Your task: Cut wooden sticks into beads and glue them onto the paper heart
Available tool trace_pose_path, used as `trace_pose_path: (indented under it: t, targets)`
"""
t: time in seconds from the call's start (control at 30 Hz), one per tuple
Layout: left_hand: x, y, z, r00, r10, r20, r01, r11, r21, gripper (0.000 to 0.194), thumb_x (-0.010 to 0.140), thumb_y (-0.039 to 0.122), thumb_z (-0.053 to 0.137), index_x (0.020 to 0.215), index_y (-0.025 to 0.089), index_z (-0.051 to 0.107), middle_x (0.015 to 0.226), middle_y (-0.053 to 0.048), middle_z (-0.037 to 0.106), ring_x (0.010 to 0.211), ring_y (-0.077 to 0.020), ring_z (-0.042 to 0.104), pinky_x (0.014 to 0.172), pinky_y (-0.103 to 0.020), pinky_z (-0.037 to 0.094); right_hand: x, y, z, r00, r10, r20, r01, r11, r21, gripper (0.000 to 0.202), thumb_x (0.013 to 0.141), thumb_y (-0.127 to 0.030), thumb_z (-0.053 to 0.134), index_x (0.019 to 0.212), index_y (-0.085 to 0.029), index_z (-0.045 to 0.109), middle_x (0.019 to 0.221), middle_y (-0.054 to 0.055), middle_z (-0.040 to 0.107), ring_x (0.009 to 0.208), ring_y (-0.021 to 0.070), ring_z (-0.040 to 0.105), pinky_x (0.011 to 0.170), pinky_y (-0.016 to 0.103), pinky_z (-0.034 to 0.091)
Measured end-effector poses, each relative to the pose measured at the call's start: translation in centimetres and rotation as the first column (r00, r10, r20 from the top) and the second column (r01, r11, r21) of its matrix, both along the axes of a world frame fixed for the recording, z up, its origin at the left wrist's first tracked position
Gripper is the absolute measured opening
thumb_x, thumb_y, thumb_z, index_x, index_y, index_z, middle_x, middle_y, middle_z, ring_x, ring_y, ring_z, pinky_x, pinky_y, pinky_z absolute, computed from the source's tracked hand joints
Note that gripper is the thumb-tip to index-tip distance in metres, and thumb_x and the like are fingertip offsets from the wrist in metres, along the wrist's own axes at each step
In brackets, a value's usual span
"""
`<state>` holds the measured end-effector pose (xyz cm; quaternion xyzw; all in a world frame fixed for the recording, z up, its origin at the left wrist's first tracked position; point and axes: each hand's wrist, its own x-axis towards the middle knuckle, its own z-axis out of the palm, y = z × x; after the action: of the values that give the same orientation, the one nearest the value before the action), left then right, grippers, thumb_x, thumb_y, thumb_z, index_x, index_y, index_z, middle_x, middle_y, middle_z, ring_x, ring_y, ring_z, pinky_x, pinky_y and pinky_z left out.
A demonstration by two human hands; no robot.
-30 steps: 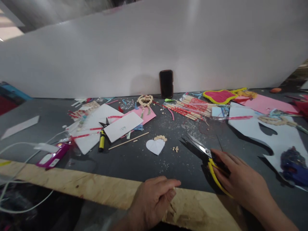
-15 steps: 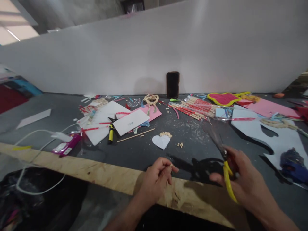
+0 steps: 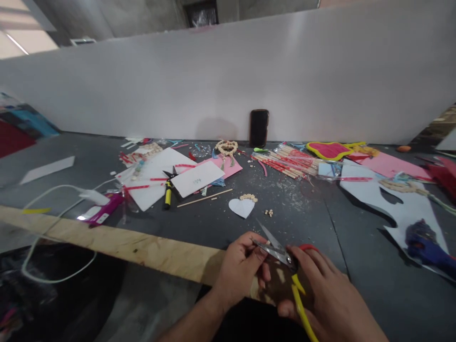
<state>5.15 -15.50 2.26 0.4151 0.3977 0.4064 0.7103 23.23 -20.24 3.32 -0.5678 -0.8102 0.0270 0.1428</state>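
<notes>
My right hand (image 3: pixel 329 289) grips scissors (image 3: pixel 280 252) with yellow and red handles, their blades spread apart. Closed in a pinch, my left hand (image 3: pixel 237 268) holds a small pale piece at its fingertips; one blade lies across those fingers, and the piece's exact kind is too small to make out. Beyond the hands, a white paper heart (image 3: pixel 240 208) rests on the dark table, with small pale wooden bits (image 3: pixel 248 197) lined along its upper right edge. A little pile of similar bits (image 3: pixel 269 213) sits to its right.
Yellow-handled pliers (image 3: pixel 167 194), white paper (image 3: pixel 197 179) and a thin stick (image 3: pixel 204 198) lie left of the heart. Patterned red sticks (image 3: pixel 285 161) are behind, near an upright phone (image 3: pixel 259 128). A purple glue gun (image 3: pixel 103 209) and white cable occupy the left; cut white sheet (image 3: pixel 370 199) the right.
My right hand has brought the scissors left and toward me, to my left fingertips, and the blades have spread. My left hand stays pinched near the table edge. The view has shifted slightly.
</notes>
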Motion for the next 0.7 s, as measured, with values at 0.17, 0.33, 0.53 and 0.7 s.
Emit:
trace_pose_path:
  t: [0.17, 0.33, 0.53, 0.7]
  targets:
    - [-0.2, -0.2, 0.3, 0.998, -0.034, -0.054, 0.033, 0.999, -0.02, 0.034, 0.076, 0.048, 0.057, 0.081, 0.016, 0.049, 0.043, 0.005, 0.054, 0.033, -0.0059, 0.044, 0.036, -0.015, 0.037, -0.2, -0.1, 0.2, 1.0, 0.028, -0.011, -0.028, 1.0, 0.005, 0.067, 0.067, -0.048, 0.061, 0.124, -0.019, 0.041, 0.107, 0.013, 0.059, 0.096, 0.0272, 0.057, 0.075, 0.04, 0.05]
    - [-0.2, -0.3, 0.6, 0.993, -0.053, -0.107, 0.053, 0.999, -0.007, 0.034, 0.076, 0.049, 0.056, 0.077, 0.016, 0.049, 0.044, 0.005, 0.053, 0.034, -0.0063, 0.046, 0.038, -0.016, 0.038, -0.1, -0.4, 0.4, 0.999, 0.036, 0.004, -0.036, 0.999, 0.017, 0.063, 0.069, -0.046, 0.06, 0.124, -0.02, 0.043, 0.106, 0.012, 0.059, 0.096, 0.0264, 0.057, 0.074, 0.038, 0.05]
    - [0.0, -0.3, 1.0, 0.986, -0.03, -0.163, 0.03, 1.0, 0.002, 0.035, 0.072, 0.049, 0.06, 0.075, 0.015, 0.05, 0.041, 0.005, 0.052, 0.032, -0.0064, 0.045, 0.037, -0.016, 0.038, -0.4, -0.5, 0.7, 0.998, 0.051, 0.048, -0.055, 0.995, 0.088, 0.053, 0.072, -0.032, 0.057, 0.122, -0.019, 0.045, 0.101, 0.011, 0.061, 0.086, 0.023, 0.06, 0.065, 0.033, 0.052]
    - [0.0, -0.5, 1.4, 0.988, -0.045, -0.148, 0.045, 0.999, 0.001, 0.036, 0.072, 0.049, 0.061, 0.074, 0.015, 0.05, 0.039, 0.006, 0.051, 0.031, -0.006, 0.043, 0.035, -0.016, 0.037, -0.5, -0.5, 0.6, 0.993, 0.091, 0.077, -0.102, 0.983, 0.155, 0.044, 0.077, -0.021, 0.047, 0.12, -0.014, 0.045, 0.095, 0.011, 0.063, 0.082, 0.0204, 0.062, 0.064, 0.03, 0.052]
